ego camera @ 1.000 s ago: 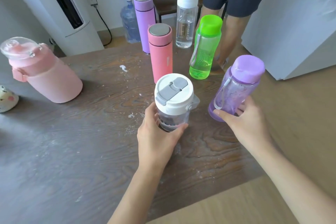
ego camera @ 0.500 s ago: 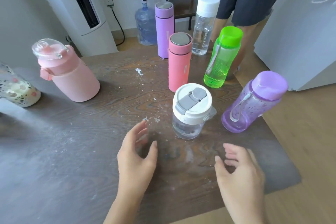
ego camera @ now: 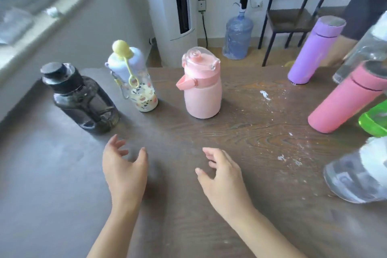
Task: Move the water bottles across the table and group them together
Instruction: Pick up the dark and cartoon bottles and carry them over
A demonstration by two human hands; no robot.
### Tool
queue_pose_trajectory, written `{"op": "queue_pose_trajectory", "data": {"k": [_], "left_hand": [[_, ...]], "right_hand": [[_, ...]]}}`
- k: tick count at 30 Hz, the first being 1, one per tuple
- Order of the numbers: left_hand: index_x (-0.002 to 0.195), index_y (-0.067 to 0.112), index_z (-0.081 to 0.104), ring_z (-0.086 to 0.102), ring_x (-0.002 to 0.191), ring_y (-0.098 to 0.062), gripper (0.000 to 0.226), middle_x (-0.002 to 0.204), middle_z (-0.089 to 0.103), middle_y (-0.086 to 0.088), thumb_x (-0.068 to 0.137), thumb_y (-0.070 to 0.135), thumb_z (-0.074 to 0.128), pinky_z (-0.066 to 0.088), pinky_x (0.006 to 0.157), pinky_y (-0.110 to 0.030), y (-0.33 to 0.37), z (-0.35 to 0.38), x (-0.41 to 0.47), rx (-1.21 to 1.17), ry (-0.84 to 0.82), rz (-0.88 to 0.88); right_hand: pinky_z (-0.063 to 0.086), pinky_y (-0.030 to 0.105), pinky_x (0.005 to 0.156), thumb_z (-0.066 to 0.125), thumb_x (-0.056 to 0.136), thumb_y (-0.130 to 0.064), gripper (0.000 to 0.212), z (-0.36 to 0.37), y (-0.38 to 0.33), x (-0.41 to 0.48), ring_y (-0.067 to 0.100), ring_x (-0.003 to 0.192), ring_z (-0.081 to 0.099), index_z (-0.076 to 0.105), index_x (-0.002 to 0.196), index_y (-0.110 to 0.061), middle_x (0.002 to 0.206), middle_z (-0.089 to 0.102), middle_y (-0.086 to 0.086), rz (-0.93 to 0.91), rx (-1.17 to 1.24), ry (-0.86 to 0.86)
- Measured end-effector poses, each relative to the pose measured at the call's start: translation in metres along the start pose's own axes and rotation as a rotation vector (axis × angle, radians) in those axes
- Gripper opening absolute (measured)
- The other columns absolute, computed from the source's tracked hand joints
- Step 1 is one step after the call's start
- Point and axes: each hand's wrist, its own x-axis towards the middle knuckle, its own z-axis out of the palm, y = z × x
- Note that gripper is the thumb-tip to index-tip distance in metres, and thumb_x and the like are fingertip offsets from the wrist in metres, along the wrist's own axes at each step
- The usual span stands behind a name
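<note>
Both hands hover empty over the middle of the surface (ego camera: 62,184): my left hand (ego camera: 123,170) has its fingers spread and curled, thumb apart, and my right hand (ego camera: 222,174) is likewise loose and apart, clamped on nothing. Neither touches a bottle.

On the far left side stand three bottles not yet gathered: a dark smoky bottle (ego camera: 81,100) nearest the left edge, a patterned bottle with a yellow strap (ego camera: 136,81) just beside it, and a pink jug-shaped bottle (ego camera: 201,86) a little apart, toward the centre. Over on the right, the group sits close together: a purple flask (ego camera: 312,50), a pink flask (ego camera: 343,98), a green-capped bottle (ego camera: 374,119) partly cut off by the frame edge, a clear bottle with a white lid (ego camera: 360,176) low at the right, and another clear one at the top right corner, too blurred to describe.

I judge that I am between carries, reaching for the next bottles to take over. My left hand points toward the dark bottle, my right toward the pink jug, so those look like the likely picks, though I can't be sure. The next move calls for closing each hand around a bottle's body, low enough to keep it upright, then setting it down next to the right-hand group without knocking the pink flask.
</note>
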Motion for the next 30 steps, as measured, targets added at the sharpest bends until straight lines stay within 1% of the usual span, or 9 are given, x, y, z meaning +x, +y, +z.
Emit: {"op": "queue_pose_trajectory", "data": {"k": [4, 9, 11, 14, 17, 19, 24, 26, 30], "left_hand": [[0.164, 0.001, 0.036, 0.054, 0.134, -0.037, 0.097, 0.151, 0.052, -0.019, 0.087, 0.024, 0.090, 0.041, 0.113, -0.046, -0.031, -0.031, 0.069, 0.005, 0.172, -0.041], [0.165, 0.015, 0.036, 0.049, 0.148, -0.020, 0.112, 0.159, 0.051, -0.005, 0.075, 0.037, 0.098, 0.040, 0.123, -0.039, -0.040, -0.038, 0.139, -0.142, 0.041, -0.001], [0.154, 0.017, 0.047, 0.059, 0.137, -0.018, 0.102, 0.148, 0.060, -0.002, 0.069, 0.039, 0.099, 0.049, 0.116, -0.041, -0.039, -0.034, 0.153, -0.187, 0.023, 0.017], [0.145, 0.020, 0.050, 0.068, 0.121, -0.007, 0.098, 0.135, 0.068, 0.005, 0.063, 0.042, 0.100, 0.056, 0.105, -0.034, -0.042, -0.031, 0.163, -0.222, 0.007, -0.002], [0.136, 0.024, 0.053, 0.069, 0.107, 0.009, 0.095, 0.122, 0.071, 0.014, 0.057, 0.046, 0.101, 0.053, 0.089, -0.015, -0.047, -0.034, 0.167, -0.212, -0.002, 0.001], [0.130, 0.027, 0.057, 0.070, 0.106, 0.004, 0.088, 0.118, 0.072, 0.014, 0.056, 0.045, 0.101, 0.052, 0.089, -0.017, -0.048, -0.036, 0.169, -0.200, 0.010, 0.015], [0.110, 0.044, 0.056, 0.063, 0.096, 0.023, 0.072, 0.105, 0.071, 0.029, 0.052, 0.054, 0.098, 0.042, 0.076, 0.004, -0.045, -0.045, 0.150, -0.144, 0.005, 0.063], [0.109, 0.044, 0.056, 0.066, 0.097, 0.020, 0.074, 0.106, 0.069, 0.039, 0.050, 0.057, 0.098, 0.049, 0.080, -0.003, -0.047, -0.050, 0.131, -0.131, 0.001, 0.062], [0.114, 0.042, 0.057, 0.078, 0.099, -0.007, 0.082, 0.109, 0.076, 0.022, 0.046, 0.059, 0.100, 0.064, 0.091, -0.043, -0.043, -0.050, 0.066, -0.131, -0.048, 0.032]], "right_hand": [[0.045, 0.039, 0.112, 0.080, 0.086, -0.018, 0.066, 0.066, -0.044, 0.062, 0.022, 0.132, 0.059, 0.053, 0.145, -0.013, 0.144, 0.059, 0.005, -0.027, 0.014, -0.062], [0.036, 0.032, 0.118, 0.089, 0.076, -0.027, 0.094, 0.115, -0.091, 0.144, 0.024, 0.143, 0.048, 0.041, 0.154, -0.007, 0.155, 0.051, 0.011, -0.010, 0.025, 0.037], [0.037, 0.016, 0.103, 0.092, 0.071, -0.031, 0.088, 0.125, -0.105, 0.168, 0.020, 0.134, 0.055, 0.050, 0.146, -0.015, 0.145, 0.059, 0.005, 0.013, 0.030, 0.052], [0.039, 0.002, 0.068, 0.094, 0.066, -0.029, 0.051, 0.135, -0.110, 0.190, -0.003, 0.088, 0.062, 0.055, 0.097, -0.039, 0.099, 0.063, -0.020, 0.009, 0.046, 0.107], [0.046, 0.017, 0.071, 0.093, 0.065, -0.031, 0.050, 0.141, -0.112, 0.195, 0.009, 0.090, 0.065, 0.051, 0.091, -0.038, 0.097, 0.066, -0.017, 0.016, 0.057, 0.157], [0.054, 0.031, 0.080, 0.093, 0.064, -0.034, 0.051, 0.141, -0.113, 0.191, 0.017, 0.100, 0.069, 0.058, 0.101, -0.027, 0.106, 0.072, -0.008, 0.036, 0.049, 0.176], [0.057, 0.037, 0.084, 0.091, 0.062, -0.039, 0.056, 0.127, -0.103, 0.162, 0.019, 0.101, 0.070, 0.062, 0.107, -0.022, 0.106, 0.072, -0.006, 0.024, 0.039, 0.201], [0.055, 0.032, 0.082, 0.091, 0.062, -0.039, 0.057, 0.118, -0.095, 0.145, 0.016, 0.099, 0.069, 0.063, 0.108, -0.023, 0.105, 0.071, -0.008, 0.005, 0.025, 0.202], [0.042, 0.004, 0.064, 0.092, 0.060, -0.041, 0.048, 0.076, -0.072, 0.088, -0.012, 0.079, 0.061, 0.057, 0.094, -0.040, 0.088, 0.066, -0.024, 0.004, 0.057, 0.212]]}}
